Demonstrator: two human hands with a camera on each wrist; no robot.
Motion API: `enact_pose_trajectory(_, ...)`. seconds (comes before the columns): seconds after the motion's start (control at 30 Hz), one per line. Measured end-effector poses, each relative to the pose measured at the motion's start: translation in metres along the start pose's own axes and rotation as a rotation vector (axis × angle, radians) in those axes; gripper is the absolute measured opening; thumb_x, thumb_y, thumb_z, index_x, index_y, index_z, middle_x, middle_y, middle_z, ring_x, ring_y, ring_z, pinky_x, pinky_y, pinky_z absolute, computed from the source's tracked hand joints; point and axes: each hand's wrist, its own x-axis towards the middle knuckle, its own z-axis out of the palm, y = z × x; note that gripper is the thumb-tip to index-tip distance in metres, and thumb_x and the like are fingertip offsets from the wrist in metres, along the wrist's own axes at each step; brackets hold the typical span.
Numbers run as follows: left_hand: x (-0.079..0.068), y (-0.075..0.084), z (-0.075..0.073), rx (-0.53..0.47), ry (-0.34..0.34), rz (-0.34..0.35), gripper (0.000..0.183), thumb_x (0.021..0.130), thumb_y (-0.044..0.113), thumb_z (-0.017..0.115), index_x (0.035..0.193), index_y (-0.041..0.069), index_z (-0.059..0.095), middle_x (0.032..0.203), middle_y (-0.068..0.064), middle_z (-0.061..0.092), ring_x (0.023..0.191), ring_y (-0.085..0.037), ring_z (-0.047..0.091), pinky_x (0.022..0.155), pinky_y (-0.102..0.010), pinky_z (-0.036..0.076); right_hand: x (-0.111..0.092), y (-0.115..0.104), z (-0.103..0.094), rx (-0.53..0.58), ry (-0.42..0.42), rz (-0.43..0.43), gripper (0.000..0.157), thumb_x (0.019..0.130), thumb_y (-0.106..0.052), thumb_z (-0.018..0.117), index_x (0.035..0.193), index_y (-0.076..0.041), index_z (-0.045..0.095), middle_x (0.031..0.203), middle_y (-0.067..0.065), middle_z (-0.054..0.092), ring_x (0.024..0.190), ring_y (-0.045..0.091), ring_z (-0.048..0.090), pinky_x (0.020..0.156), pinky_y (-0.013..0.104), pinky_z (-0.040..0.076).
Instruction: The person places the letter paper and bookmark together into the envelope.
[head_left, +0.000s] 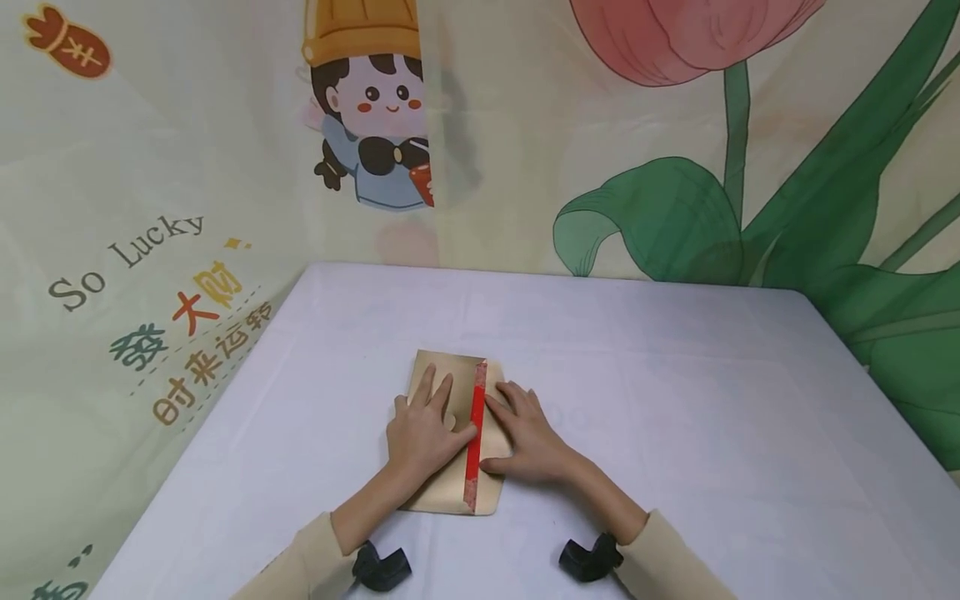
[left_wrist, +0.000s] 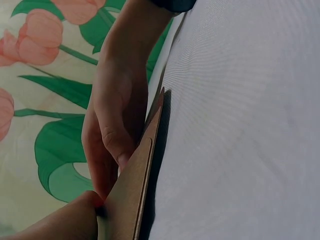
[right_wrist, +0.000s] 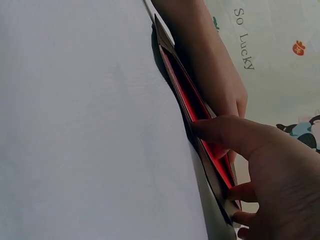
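A brown kraft envelope lies on the white cloth, its long flap along the right side. A red strip runs the length of the flap's border, with paler patterned ends. My left hand rests spread on the envelope's body, its thumb reaching onto the strip. From the right, my right hand touches the flap, fingertips and thumb spaced along it beside the strip. In the right wrist view, the flap stands slightly raised, showing red inside the fold. My right palm hides part of its outer edge.
A white-covered table extends around the envelope. Behind it hangs a printed backdrop with a cartoon figure and tulips. Black wrist-worn devices sit below the left sleeve and the right sleeve.
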Motion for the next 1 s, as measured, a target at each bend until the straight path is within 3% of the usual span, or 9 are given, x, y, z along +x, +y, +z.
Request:
enact_pose_trajectory(0.27, -0.001, 0.002, -0.001, 0.013, -0.036, -0.016, 0.079, 0.067, 0.057, 0.059, 0.135, 0.019, 0.050, 0.146, -0.006, 0.033, 0.079, -0.037, 0.047, 0.043, -0.034, 0.040, 0.003, -0.007, 0.006, -0.046, 0.074, -0.031, 0.093, 0.069, -0.050, 0.069, 0.141, -0.002, 0.036, 0.144, 0.022, 0.025, 0.135, 0.038, 0.017, 0.104, 0.059, 0.006)
enact_pose_trajectory(0.67, 0.000, 0.004, -0.003, -0.011, -0.046, -0.022, 0.079, 0.067, 0.054, 0.059, 0.136, 0.018, 0.048, 0.148, -0.006, 0.030, 0.077, -0.034, 0.045, 0.043, -0.030, 0.037, 0.005, -0.007, 0.007, -0.048, 0.066, -0.009, 0.095, 0.069, -0.052, 0.070, 0.142, -0.004, 0.034, 0.146, 0.022, 0.022, 0.135, 0.035, 0.015, 0.106, 0.057, 0.005)
enact_pose_trajectory(0.73, -0.001, 0.004, -0.002, -0.003, -0.025, 0.009, 0.078, 0.067, 0.054, 0.059, 0.135, 0.016, 0.050, 0.147, -0.009, 0.032, 0.083, -0.035, 0.048, 0.050, -0.031, 0.038, 0.005, -0.006, 0.007, -0.044, 0.059, -0.008, 0.095, 0.069, -0.052, 0.069, 0.143, -0.004, 0.033, 0.146, 0.022, 0.021, 0.136, 0.034, 0.015, 0.106, 0.056, 0.004)
enact_pose_trajectory(0.83, -0.002, 0.004, 0.000, -0.012, 0.009, 0.062, 0.075, 0.068, 0.052, 0.060, 0.132, 0.013, 0.053, 0.145, -0.014, 0.034, 0.096, -0.039, 0.047, 0.072, -0.041, 0.040, 0.002, -0.004, 0.007, -0.061, 0.039, -0.001, 0.094, 0.071, -0.055, 0.068, 0.144, -0.006, 0.032, 0.148, 0.020, 0.019, 0.137, 0.033, 0.013, 0.106, 0.055, 0.003)
enact_pose_trajectory(0.93, -0.003, 0.004, 0.004, -0.043, 0.011, 0.091, 0.072, 0.070, 0.052, 0.061, 0.128, 0.011, 0.056, 0.142, -0.019, 0.036, 0.115, -0.044, 0.038, 0.090, -0.052, 0.029, -0.003, -0.002, 0.005, -0.101, 0.009, 0.009, 0.093, 0.075, -0.061, 0.062, 0.145, -0.008, 0.029, 0.150, 0.019, 0.016, 0.138, 0.033, 0.009, 0.107, 0.054, 0.003)
enact_pose_trajectory(1.0, -0.005, 0.003, 0.007, -0.065, 0.000, 0.084, 0.071, 0.071, 0.053, 0.062, 0.128, 0.011, 0.057, 0.142, -0.021, 0.035, 0.118, -0.048, 0.034, 0.094, -0.056, 0.025, -0.007, 0.000, 0.005, -0.125, -0.010, 0.009, 0.093, 0.077, -0.063, 0.058, 0.145, -0.008, 0.028, 0.150, 0.019, 0.015, 0.138, 0.034, 0.008, 0.107, 0.053, 0.002)
